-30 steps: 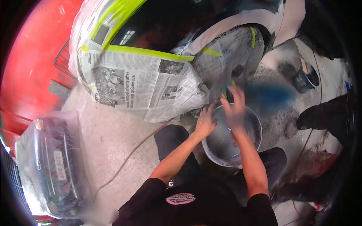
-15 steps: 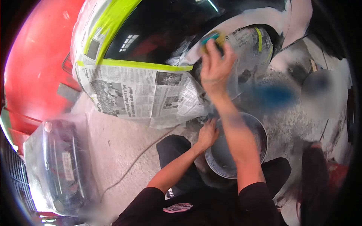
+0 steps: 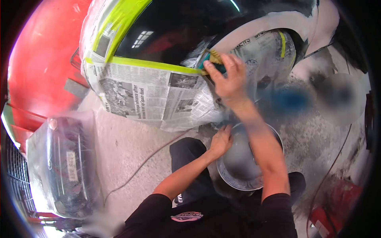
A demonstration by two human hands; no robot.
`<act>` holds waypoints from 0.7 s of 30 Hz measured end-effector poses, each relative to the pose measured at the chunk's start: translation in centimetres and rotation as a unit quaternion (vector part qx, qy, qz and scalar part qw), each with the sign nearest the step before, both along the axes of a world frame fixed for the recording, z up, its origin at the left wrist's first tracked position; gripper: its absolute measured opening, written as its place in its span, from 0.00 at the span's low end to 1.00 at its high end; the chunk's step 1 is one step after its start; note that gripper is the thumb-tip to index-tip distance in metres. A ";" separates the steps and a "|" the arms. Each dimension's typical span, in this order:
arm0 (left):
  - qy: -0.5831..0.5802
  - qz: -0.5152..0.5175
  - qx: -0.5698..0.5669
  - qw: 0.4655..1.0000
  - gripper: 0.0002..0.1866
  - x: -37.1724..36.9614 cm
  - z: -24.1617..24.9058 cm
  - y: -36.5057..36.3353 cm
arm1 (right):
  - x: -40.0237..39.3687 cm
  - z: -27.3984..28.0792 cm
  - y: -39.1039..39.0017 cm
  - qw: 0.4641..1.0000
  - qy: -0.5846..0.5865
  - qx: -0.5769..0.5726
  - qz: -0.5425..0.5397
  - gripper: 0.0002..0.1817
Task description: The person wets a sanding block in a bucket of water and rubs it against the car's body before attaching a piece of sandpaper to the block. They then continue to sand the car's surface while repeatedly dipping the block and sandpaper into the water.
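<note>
My right hand [image 3: 230, 77] grips a teal sanding block [image 3: 217, 67] with yellowish sandpaper around it. The block lies against the lower front end of the pale, primed wheel arch [image 3: 254, 28], close to the corner of the yellow-green masking tape [image 3: 158, 66]. Below the tape, newspaper [image 3: 152, 95] covers the lower part of the black car panel [image 3: 162, 35]. Lower down, my left hand [image 3: 222, 141] is closed at the upper left rim of a round metal basin [image 3: 237, 183] between my knees; its fingertips are partly hidden. My right forearm crosses over the basin.
More newspaper [image 3: 266, 53] fills the wheel opening. At the left lies a plastic-wrapped dark bumper [image 3: 65, 166], with a red car panel [image 3: 43, 59] behind it. A thin cable [image 3: 147, 159] runs across the floor. Blurred blue [image 3: 291, 97] and grey patches show at right.
My right hand has brought the sanding block down and left along the arch to its lower end by the tape. My left hand stays at the basin. The view has shifted slightly.
</note>
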State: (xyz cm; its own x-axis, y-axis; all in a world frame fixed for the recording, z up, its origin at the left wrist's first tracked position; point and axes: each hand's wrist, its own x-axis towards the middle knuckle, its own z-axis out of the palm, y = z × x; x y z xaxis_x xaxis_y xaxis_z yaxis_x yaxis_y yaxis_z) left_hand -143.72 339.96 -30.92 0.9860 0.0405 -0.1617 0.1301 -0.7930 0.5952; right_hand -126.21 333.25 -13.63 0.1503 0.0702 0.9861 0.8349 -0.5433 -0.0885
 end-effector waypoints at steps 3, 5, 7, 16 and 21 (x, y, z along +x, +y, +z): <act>-0.075 -0.004 -0.018 0.997 0.23 -0.4 0.3 0.0 | 4.1 2.3 -3.8 0.995 0.043 0.067 -0.069 0.23; -0.072 0.002 -0.023 0.997 0.23 -0.7 -0.1 0.1 | 3.8 1.9 -2.7 0.990 0.056 0.105 -0.080 0.23; -0.080 0.001 -0.027 0.996 0.23 0.0 -0.3 -0.1 | 1.9 1.5 -0.6 0.990 0.043 0.107 -0.084 0.22; -0.037 -0.010 -0.010 0.999 0.30 -0.1 -0.4 0.4 | 1.5 1.5 -1.1 0.994 0.045 0.058 -0.085 0.20; -0.027 -0.003 -0.017 1.000 0.30 -0.1 -0.6 0.2 | 0.6 -1.2 0.3 1.000 -0.017 -0.011 -0.017 0.20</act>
